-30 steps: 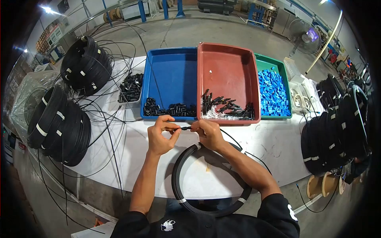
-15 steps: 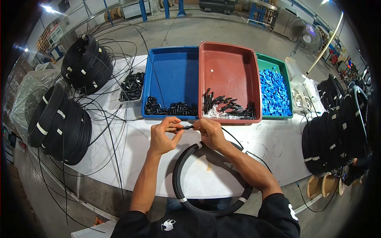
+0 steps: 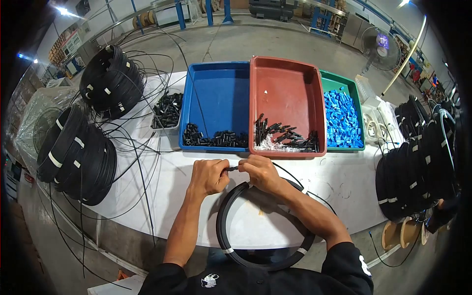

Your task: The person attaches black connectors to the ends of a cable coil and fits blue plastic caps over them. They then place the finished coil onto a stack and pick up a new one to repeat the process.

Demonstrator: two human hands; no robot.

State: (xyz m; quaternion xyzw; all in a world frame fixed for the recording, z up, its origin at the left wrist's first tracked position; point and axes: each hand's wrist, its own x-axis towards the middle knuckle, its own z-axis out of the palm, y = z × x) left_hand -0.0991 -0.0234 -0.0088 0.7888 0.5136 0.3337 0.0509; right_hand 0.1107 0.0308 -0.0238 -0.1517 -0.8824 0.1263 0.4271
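Over the near part of the table, my left hand [image 3: 210, 177] is closed round one end of a small black cable connector [image 3: 232, 168]. My right hand [image 3: 260, 173] pinches the other end, where a black cable [image 3: 289, 172] trails off to the right. Only a short stretch of the connector shows between my fingers. Below my hands lies a coil of black cable [image 3: 224, 216] bound with white tape, partly over the table edge, with my right forearm across it.
Beyond my hands stand a blue tray [image 3: 219, 88] with black sleeves, a red tray [image 3: 287, 83] with black connectors and a green tray [image 3: 339, 78] with blue caps. A small bin of black parts [image 3: 167, 109] and big cable coils [image 3: 98, 162] are left; more coils [image 3: 408, 177] sit right.
My left hand's fingers, spread and pinching before, have curled into a fist round the connector's end. Both hands sit slightly lower in view, and the whole scene has shifted a little downward.
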